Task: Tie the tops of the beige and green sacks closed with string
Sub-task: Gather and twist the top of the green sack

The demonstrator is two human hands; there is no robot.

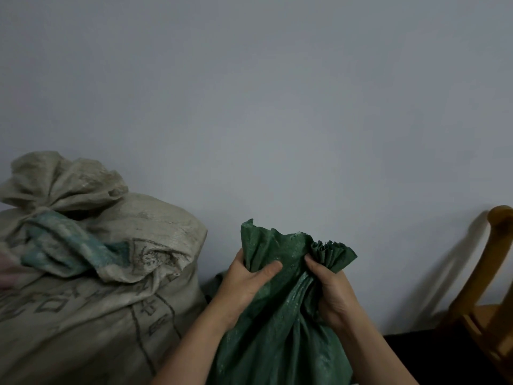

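Observation:
A green woven sack (280, 323) stands in front of me against the wall, its top bunched into folds. My left hand (244, 284) grips the gathered top from the left, thumb across the fabric. My right hand (333, 290) grips the neck from the right, just under the pleated edge. A large beige sack (105, 295) with dark printed characters stands to the left, its top gathered into a tuft with a teal band below it. No string shows in either hand.
A plain grey wall (277, 107) rises right behind the sacks. A wooden chair (488, 301) stands at the far right. A blurred pinkish shape (5, 270) shows at the left edge, on the beige sack.

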